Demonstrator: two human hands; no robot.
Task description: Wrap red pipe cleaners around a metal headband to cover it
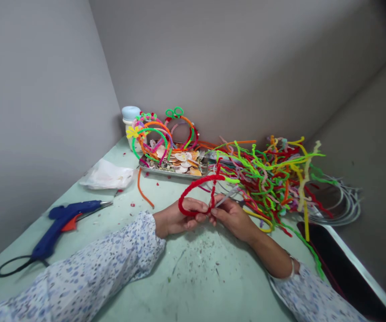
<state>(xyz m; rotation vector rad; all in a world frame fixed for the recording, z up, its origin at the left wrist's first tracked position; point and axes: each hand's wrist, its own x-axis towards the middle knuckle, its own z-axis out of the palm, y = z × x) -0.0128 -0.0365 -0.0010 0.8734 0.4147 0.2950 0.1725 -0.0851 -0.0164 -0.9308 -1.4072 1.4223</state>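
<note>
Left wall [38, 98]: evenly lit, pale grey.
Back wall [213, 67]: crossed by a diffuse diagonal shadow, dimmed toward the right.
Right wall [380, 147]: shown darker; upper corner blackened.
Tabletop [193, 286]: softly lit, lightly shadowed beside the left sleeve [112, 259].
Red fuzzy loop [201, 180]: rendered fairly clearly.
Frame edges: stretched by wide-angle distortion, slightly blurred.

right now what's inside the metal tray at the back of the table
Pale and orange shells lie in the metal tray, with smaller bits too small to identify. Colourful hoops hide part of its left side, and the shells cover much of its bottom.
</note>
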